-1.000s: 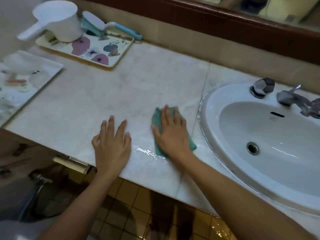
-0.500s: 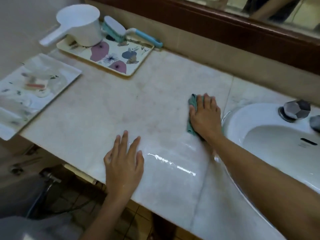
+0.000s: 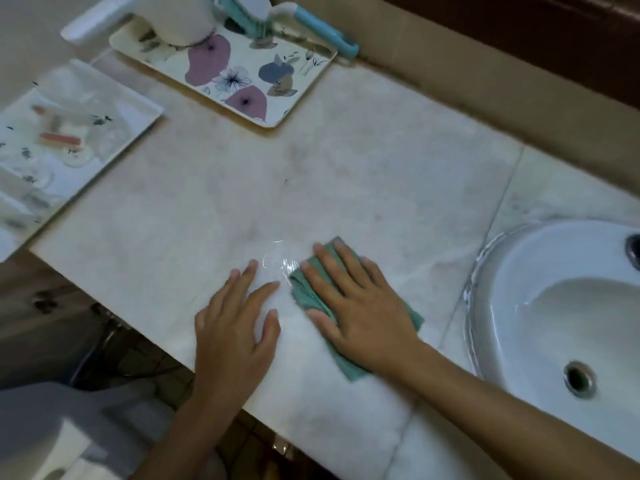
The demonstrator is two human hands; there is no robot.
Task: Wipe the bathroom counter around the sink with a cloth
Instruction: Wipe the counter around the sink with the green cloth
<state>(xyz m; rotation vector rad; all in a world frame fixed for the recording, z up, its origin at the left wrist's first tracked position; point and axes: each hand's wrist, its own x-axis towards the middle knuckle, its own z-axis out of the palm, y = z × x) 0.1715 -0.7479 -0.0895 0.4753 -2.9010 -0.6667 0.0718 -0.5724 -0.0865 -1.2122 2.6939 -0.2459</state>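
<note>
Near the front edge of the pale marble desk [image 3: 346,174], the right hand [image 3: 360,317] presses a crumpled teal cloth [image 3: 349,368] flat, fingers [image 3: 346,265] straight and spread, just left of the oval white sink [image 3: 485,306], which is cut off by the frame. The left hand [image 3: 235,337] lies flat beside it, holding nothing. The floral tray [image 3: 249,74] at the back carries a white scoop [image 3: 173,15] and a blue-handled brush [image 3: 311,22]; the left tray [image 3: 69,133] is too blurry.

Colours noted across a marble counter [image 3: 346,174]
The cloth [image 3: 351,368] is dyed teal-green, the counter is veined cream and grey, the sink [image 3: 519,265] is glazed white, and the tray [image 3: 304,81] is printed with purple and blue blotches and line-drawn flowers on cream.
</note>
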